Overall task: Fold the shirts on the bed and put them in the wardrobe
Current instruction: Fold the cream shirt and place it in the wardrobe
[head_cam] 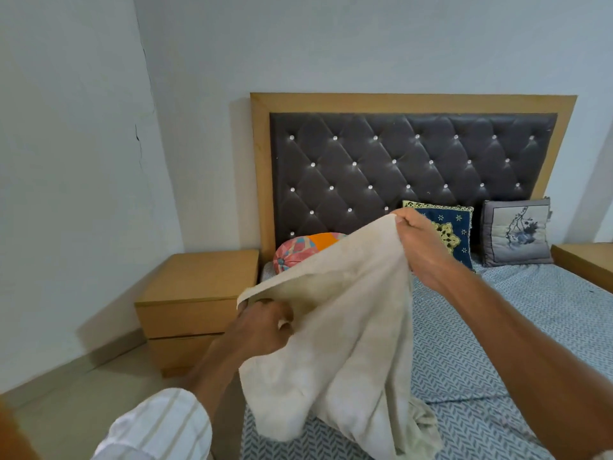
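Observation:
A cream shirt (351, 330) hangs in the air over the left side of the bed (517, 330). My left hand (262, 327) grips its lower left edge, fingers curled into the cloth. My right hand (421, 244) pinches the upper corner, raised higher near the headboard. The shirt's bottom drapes down and touches the blue patterned sheet. The wardrobe is out of sight.
A wooden nightstand (195, 310) stands left of the bed against the wall. Against the dark tufted headboard (398, 167) lean a colourful round pillow (298, 250), a blue cushion (454, 234) and a grey cushion (517, 234). Another nightstand (587, 263) shows at right.

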